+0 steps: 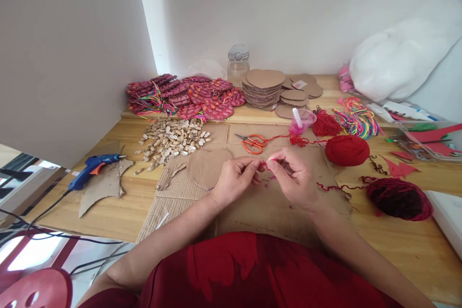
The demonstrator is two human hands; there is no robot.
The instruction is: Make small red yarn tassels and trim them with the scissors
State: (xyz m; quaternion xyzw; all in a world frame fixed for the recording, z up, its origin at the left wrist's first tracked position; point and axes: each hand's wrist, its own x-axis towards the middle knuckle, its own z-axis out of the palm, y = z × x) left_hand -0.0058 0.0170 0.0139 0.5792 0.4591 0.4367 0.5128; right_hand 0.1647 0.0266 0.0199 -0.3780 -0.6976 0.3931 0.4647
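Observation:
My left hand (238, 178) and my right hand (293, 177) meet over the cardboard sheet, thumbs and fingertips pinched close together. Between them is a small bit of red yarn (264, 164), mostly hidden by the fingers. Just beyond the hands lie orange-handled scissors (253, 143), blades toward the left. A heart-shaped cardboard piece (207, 166) rests to the left of my left hand. Red yarn (299, 140) trails in a tangle behind my right hand, running to a red yarn ball (347, 150). A dark red yarn ball (399, 198) sits farther right.
Peanut shells (176, 139) are heaped at the left, near a blue glue gun (94, 169) with its cable. Behind stand decorated pieces (212, 98), a bottle (238, 65), stacked cardboard hearts (263, 89) and a pink-stained cup (302, 121). A plastic box (429, 139) is at right.

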